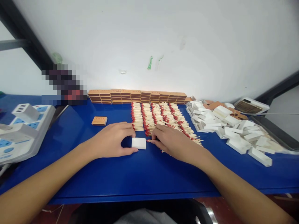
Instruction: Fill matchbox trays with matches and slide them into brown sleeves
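Between thumb and fingers, my left hand (114, 140) grips a small white matchbox tray (139, 143) low over the blue table, at its left end. Just to the right, my right hand (173, 141) pinches a few red-tipped matches (149, 141), their heads pointing at the tray's right end. Behind both hands lie several rows of loose matches (137, 115) with red heads. One closed orange matchbox (99, 121) rests alone beyond my left forearm.
Stacked orange matchboxes (126, 96) line the wall. On the right is a heap of white trays (224, 121) with orange sleeves (216, 105), a phone (251, 105) and a dark device (273, 130) beside it. A white power strip (44, 124) with plugs sits on the left.
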The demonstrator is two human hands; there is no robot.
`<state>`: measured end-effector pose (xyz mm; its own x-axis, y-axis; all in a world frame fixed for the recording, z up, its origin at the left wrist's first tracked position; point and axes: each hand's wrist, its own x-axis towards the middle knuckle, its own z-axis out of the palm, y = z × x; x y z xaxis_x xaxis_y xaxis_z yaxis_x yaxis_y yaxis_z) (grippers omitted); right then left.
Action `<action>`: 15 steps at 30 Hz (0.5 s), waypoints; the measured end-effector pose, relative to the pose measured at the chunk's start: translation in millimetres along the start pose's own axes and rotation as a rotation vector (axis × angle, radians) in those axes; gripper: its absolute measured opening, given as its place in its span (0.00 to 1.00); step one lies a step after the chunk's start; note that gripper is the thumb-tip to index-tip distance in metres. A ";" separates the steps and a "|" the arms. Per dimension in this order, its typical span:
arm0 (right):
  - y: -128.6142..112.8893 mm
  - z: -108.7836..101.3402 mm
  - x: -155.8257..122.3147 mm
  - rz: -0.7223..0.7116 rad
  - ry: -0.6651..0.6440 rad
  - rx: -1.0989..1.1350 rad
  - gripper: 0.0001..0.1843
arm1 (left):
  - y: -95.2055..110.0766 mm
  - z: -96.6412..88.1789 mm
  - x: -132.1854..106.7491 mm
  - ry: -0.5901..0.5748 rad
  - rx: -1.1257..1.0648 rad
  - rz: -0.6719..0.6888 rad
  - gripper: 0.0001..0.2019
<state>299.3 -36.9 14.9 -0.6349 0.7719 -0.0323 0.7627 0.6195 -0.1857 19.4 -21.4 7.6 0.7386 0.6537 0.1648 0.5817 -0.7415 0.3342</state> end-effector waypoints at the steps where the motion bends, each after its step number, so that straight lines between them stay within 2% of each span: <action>1: 0.3 -1.1 -0.2 0.003 0.013 -0.013 0.08 | -0.1 0.4 0.1 0.000 0.003 -0.001 0.13; 7: -3.4 -5.8 -2.5 -0.037 0.186 0.075 0.07 | 3.7 4.4 1.7 0.017 0.018 -0.030 0.14; 11: -16.2 3.8 1.4 -0.079 0.275 0.093 0.04 | 8.5 6.3 2.3 0.033 0.016 -0.065 0.15; 15: -20.6 15.1 6.5 -0.114 0.292 0.102 0.03 | 9.1 6.6 2.5 0.048 0.026 -0.064 0.15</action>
<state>277.7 -46.8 3.7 -0.6422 0.7158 0.2743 0.6632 0.6983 -0.2694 28.8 -27.5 4.9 0.6828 0.7058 0.1889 0.6361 -0.7014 0.3216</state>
